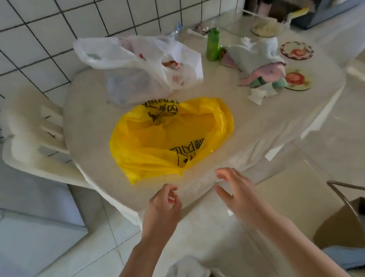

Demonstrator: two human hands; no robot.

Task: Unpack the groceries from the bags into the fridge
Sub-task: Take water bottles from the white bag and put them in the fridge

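Nearest, the left hand [163,204] with loosely curled, empty fingers and the right hand [237,191] with fingers spread hover at the table [256,124] edge, just short of the flattened yellow bag [165,140], beyond which a fuller white bag [142,69] sits near the tiled wall [23,31].

table [267,122] w/ white cloth | yellow bag [167,138] | white bag [144,66] | green bottle [213,44] | rags [260,67]
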